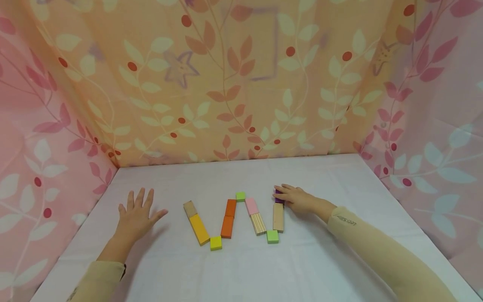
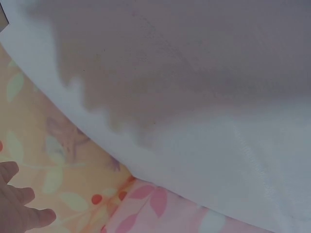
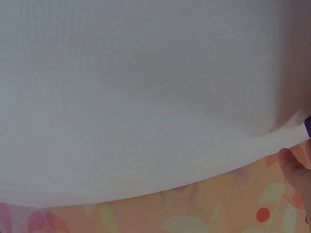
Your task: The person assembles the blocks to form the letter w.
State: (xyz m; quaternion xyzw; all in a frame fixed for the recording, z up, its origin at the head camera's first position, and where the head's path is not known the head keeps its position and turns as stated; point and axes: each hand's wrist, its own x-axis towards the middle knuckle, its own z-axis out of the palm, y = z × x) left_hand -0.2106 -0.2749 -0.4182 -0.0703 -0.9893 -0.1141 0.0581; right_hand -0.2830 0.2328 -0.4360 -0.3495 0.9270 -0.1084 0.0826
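Observation:
At the right end of a zigzag line of wooden blocks, my right hand (image 1: 299, 200) holds a purple block (image 1: 279, 201), its fingers and thumb over it. A sliver of that purple block (image 3: 308, 126) shows at the right edge of the right wrist view. Directly below it lies a plain wood block (image 1: 278, 218), with a light green block (image 1: 272, 236) at its lower end. To the left of the line, my left hand (image 1: 135, 220) has its fingers spread and holds nothing; in the left wrist view its shadow falls on the white cloth.
The line continues leftward: a ribbed wood block (image 1: 258, 224), pink block (image 1: 251, 206), green block (image 1: 240, 196), two orange blocks (image 1: 228, 218), yellow block (image 1: 216, 243), long amber block (image 1: 199, 229) and tan block (image 1: 190, 208). Patterned curtains (image 1: 226, 84) border the white table (image 1: 170, 272).

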